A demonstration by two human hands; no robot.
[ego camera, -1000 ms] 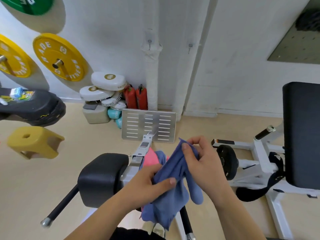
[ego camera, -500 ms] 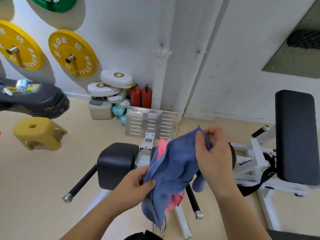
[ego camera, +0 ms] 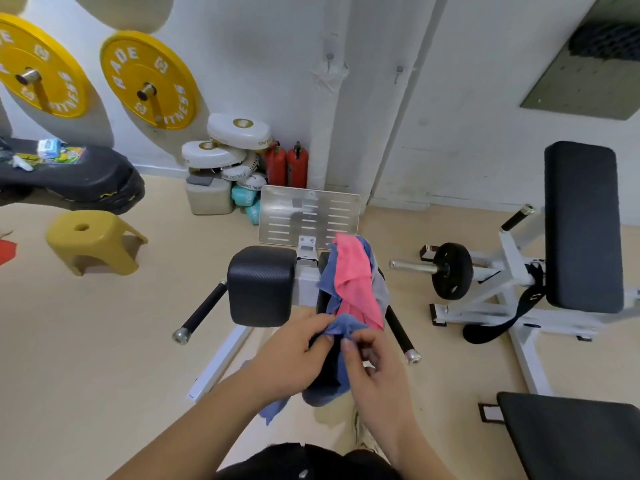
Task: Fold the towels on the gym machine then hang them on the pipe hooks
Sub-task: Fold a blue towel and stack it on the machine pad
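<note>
Blue towel [ego camera: 341,330] now lowered from chest height, both left hand [ego camera: 294,351] and right hand [ego camera: 372,368] pinching its top edge; folding under way, hanging pending

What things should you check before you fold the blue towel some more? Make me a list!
1. Both hands on the blue towel: ok. The left hand and right hand pinch its top edge together.
2. Towel free of the pile: cannot tell. The pink towel lies right behind it on the machine.
3. Towel hanging straight: not ok. It droops bunched, with a corner poking out under the left wrist.
4. Corners lined up: cannot tell, the hands hide them.
5. Hooks free for hanging: ok, nothing hangs on either.
</note>
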